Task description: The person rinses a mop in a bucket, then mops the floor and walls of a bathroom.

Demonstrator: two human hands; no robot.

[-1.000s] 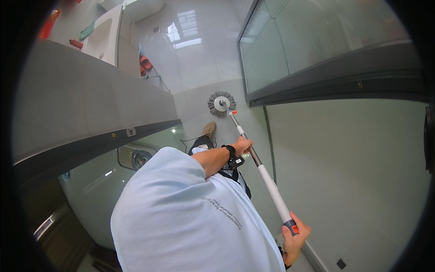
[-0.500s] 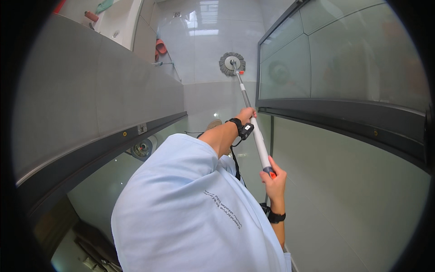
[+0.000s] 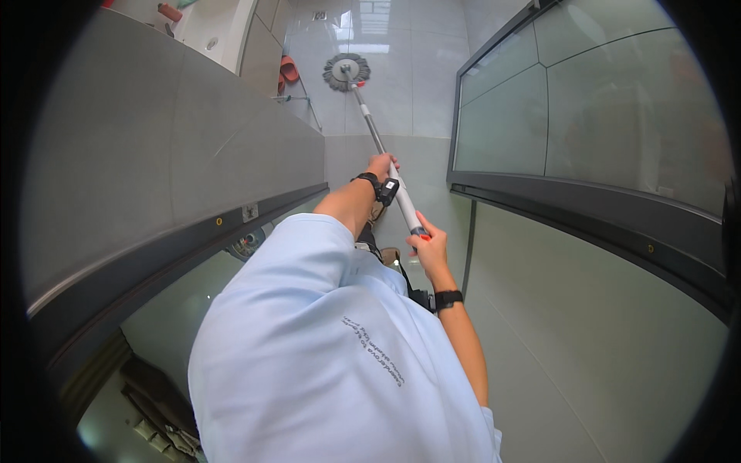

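Note:
A mop with a long white and silver handle (image 3: 371,123) reaches away from me over the floor. Its round grey string head (image 3: 336,74) lies flat on the pale tiles beyond the doorway. My left hand (image 3: 381,164) wraps round the middle of the pole, a black strap with a small device on its wrist. Nearer to me, my right hand (image 3: 431,245) is closed on the handle's end, beside a dark and orange part. A black band circles my right wrist.
Dark door frames (image 3: 177,239) run along both sides, with a glass door (image 3: 590,100) on the right. Orange slippers (image 3: 289,69) stand by the left wall. Also there are a white basin (image 3: 216,27) and a floor drain (image 3: 319,15).
The mop head has slid left and farther from me across the tiles. Both my hands have moved forward and to the left with the pole, keeping their grip.

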